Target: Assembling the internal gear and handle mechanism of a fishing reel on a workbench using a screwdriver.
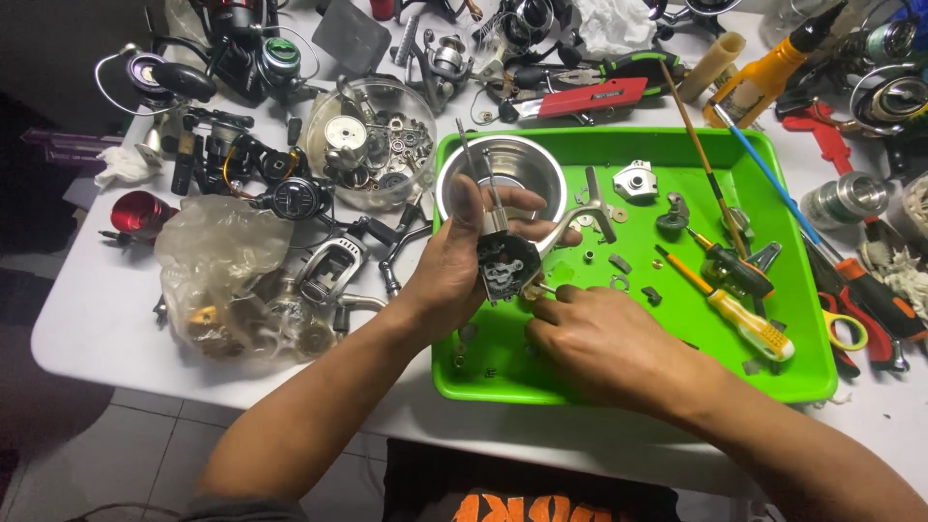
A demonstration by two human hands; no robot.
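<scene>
The left hand [454,275] grips a stripped fishing reel body [507,266] above the near-left part of the green tray [812,377], fingers wrapped round its far side and thumb up along its thin shaft, which points away toward the steel bowl [503,169]. The open gear face turns to the right, toward the right hand [599,338], which lies just beside and slightly nearer. Its fingertips are pinched narrow on a small pale part [531,291] at the body's near-right edge; whether that part touches the reel cannot be told. The curved reel foot [580,220] stretches far-right. The left palm hides the body's left side.
</scene>
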